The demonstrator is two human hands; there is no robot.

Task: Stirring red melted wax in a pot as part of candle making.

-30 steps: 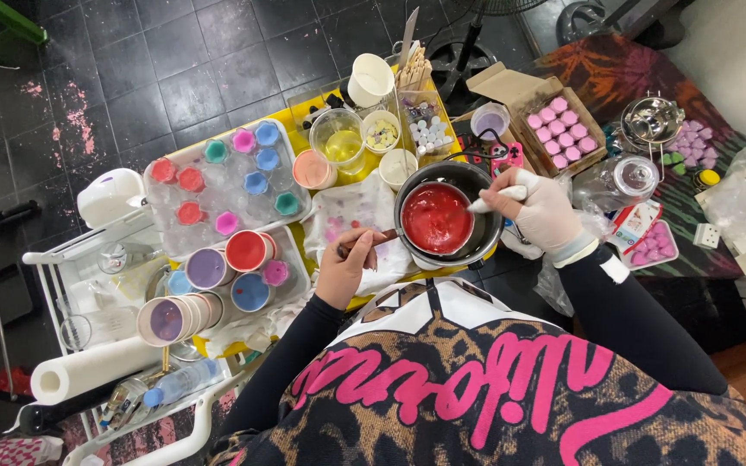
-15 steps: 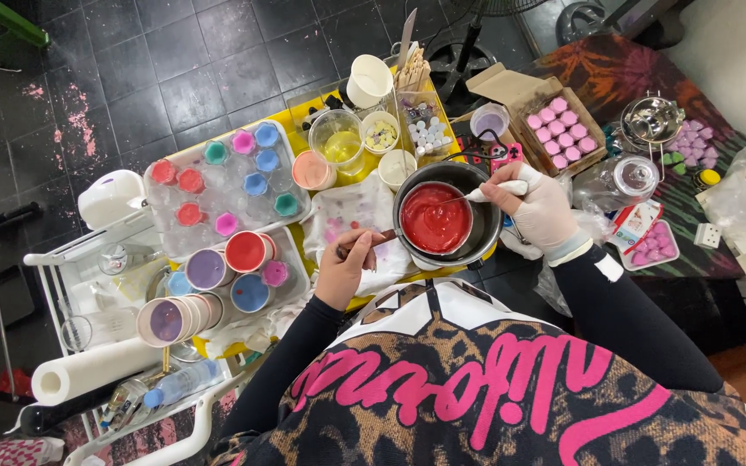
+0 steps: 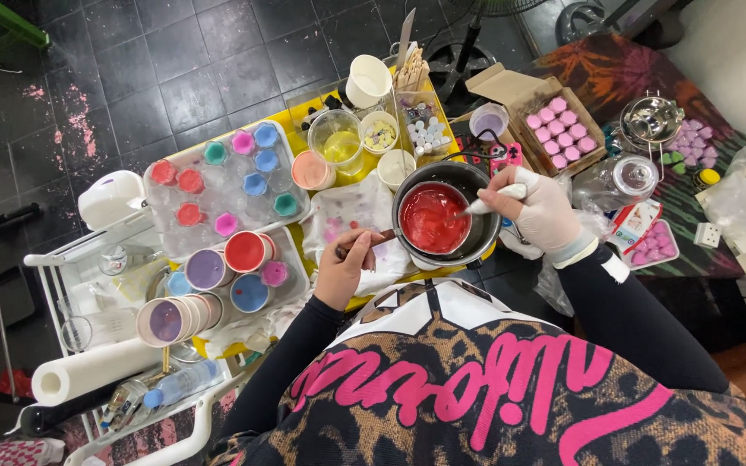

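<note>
Right hand [image 3: 539,207], gloved, grips a white-wrapped stirrer [image 3: 487,202] whose tip has swung back into the red liquid [image 3: 432,219] (surface now swirled, so mixing continues); left hand [image 3: 349,263] stays closed on the pot handle [image 3: 371,241].

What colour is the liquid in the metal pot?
Red, seen best in the head view: the liquid fills the metal pot.

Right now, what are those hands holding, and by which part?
The left hand grips the pot's handle. The gloved right hand holds a white stirring tool by its upper end.
</note>
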